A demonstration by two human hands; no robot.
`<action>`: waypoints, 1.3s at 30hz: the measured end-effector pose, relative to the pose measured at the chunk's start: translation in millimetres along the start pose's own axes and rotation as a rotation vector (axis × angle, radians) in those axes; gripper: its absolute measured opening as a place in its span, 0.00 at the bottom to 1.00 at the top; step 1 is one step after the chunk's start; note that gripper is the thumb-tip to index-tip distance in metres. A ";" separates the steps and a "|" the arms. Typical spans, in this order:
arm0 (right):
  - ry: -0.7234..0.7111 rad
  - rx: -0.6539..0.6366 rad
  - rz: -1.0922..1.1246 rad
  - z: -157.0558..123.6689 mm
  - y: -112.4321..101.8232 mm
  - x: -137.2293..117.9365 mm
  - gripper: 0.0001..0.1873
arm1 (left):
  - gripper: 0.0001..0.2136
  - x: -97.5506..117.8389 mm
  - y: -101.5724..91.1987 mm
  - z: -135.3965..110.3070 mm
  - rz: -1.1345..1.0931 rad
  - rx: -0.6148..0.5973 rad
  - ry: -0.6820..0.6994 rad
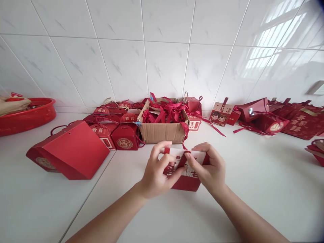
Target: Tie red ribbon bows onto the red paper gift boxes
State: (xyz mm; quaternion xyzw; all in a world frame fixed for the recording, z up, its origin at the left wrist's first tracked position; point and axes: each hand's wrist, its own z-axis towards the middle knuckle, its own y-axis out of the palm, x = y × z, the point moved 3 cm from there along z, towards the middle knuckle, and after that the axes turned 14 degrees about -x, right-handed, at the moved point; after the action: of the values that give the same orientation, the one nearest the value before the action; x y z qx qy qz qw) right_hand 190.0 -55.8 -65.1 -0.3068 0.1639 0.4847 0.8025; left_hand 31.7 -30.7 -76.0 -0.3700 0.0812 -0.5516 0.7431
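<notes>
A small red gift box (186, 185) with a white printed front stands on the counter between my hands. A dark red ribbon (181, 162) runs down over its front from the top edge. My left hand (159, 173) is closed around the box's left side, its thumb pressed near the ribbon and its fingers curled at the upper left corner. My right hand (212, 168) grips the upper right, with the thumb pinching the ribbon at the top edge. The fingers behind the box are partly hidden.
Behind stands an open cardboard box (163, 133) full of red ribbons. Several filled red boxes (125, 137) and a larger tilted red box (73, 148) are left. Gift bags (303, 123) line the right. Another person's hand (14, 104) is over a red basin (27, 118).
</notes>
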 end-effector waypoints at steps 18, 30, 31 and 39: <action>-0.225 -0.020 -0.043 4.0 -8.9 -2.8 0.07 | 0.08 6.3 -60.6 59.1 -0.349 0.017 -0.186; -0.520 -0.075 -0.090 -9.7 -3.9 -12.5 0.17 | 0.09 25.0 -53.1 48.4 -0.583 -0.431 -0.213; -0.524 -0.076 -0.089 -9.6 -4.0 -12.8 0.18 | 0.09 25.0 -52.6 45.0 -0.552 -0.460 -0.202; -0.507 -0.084 -0.084 -9.3 -3.6 -12.6 0.18 | 0.04 28.2 -43.4 29.6 -0.444 -0.225 -0.188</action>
State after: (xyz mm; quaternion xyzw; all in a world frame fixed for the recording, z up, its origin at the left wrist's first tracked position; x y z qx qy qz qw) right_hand 187.6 -71.6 -64.0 -0.2149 -0.0757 0.5186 0.8241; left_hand 25.1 -47.0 -19.0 -0.5088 -0.0104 -0.6517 0.5624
